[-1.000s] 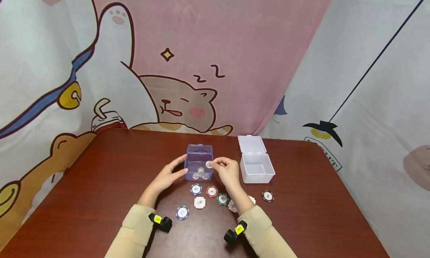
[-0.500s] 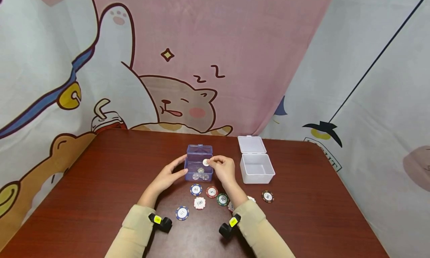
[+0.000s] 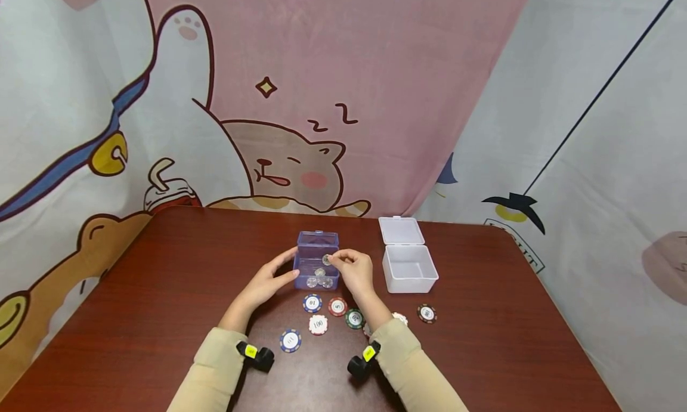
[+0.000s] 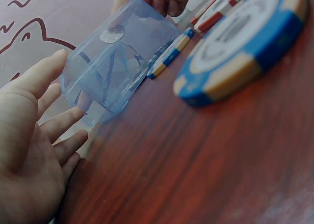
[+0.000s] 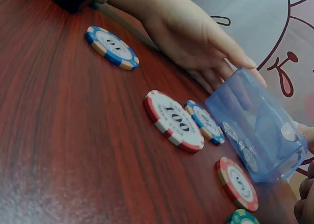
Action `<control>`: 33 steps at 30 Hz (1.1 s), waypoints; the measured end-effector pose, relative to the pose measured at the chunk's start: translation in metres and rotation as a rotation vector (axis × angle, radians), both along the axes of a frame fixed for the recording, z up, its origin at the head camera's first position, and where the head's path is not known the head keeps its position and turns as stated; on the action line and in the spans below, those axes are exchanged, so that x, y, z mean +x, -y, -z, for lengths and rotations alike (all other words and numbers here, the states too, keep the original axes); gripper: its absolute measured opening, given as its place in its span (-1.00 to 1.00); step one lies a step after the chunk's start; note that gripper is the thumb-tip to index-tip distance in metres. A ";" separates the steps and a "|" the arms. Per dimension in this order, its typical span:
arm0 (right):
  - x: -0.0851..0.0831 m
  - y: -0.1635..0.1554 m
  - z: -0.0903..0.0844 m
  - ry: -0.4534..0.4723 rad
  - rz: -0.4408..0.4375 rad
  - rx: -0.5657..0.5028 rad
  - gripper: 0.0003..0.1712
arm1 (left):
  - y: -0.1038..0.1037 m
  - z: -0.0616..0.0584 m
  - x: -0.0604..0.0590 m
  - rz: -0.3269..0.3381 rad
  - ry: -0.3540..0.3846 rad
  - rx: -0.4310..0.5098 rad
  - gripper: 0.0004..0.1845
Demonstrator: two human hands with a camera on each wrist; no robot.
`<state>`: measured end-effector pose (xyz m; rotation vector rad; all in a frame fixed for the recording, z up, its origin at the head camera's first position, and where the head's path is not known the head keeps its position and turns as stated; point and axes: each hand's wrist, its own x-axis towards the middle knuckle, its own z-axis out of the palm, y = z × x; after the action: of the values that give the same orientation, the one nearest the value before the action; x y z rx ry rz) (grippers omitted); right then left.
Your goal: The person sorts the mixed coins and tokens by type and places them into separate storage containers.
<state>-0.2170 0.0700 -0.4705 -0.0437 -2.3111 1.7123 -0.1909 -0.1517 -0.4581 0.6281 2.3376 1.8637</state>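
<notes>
My left hand (image 3: 266, 282) rests open, fingers straight, against the left wall of the blue box (image 3: 316, 263) at table centre; coins lie inside the box; my right hand (image 3: 355, 270), just right of it, pinches a silver coin (image 3: 326, 259) over the box's open top.

On the table (image 3: 161, 316): two open boxes, one blue (image 3: 316, 263) and one white (image 3: 409, 269); seven poker chips (image 3: 318, 324); four coins (image 3: 319, 272), one of them pinched above the blue box.
</notes>
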 end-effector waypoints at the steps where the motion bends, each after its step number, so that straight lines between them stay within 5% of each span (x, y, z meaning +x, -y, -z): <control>1: 0.000 0.000 0.001 -0.006 -0.003 -0.004 -0.89 | 0.000 0.000 0.000 0.000 -0.002 -0.004 -0.35; 15: 0.003 -0.004 0.001 -0.055 -0.067 -0.017 -0.87 | 0.000 0.000 -0.001 -0.003 0.000 -0.015 -0.34; 33: 0.013 -0.011 -0.006 -0.138 -0.155 0.094 -0.69 | 0.000 0.002 -0.001 -0.015 0.005 -0.017 -0.34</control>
<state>-0.2040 0.0813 -0.4647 0.2689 -2.3414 1.6176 -0.1919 -0.1513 -0.4597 0.6059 2.3589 1.8476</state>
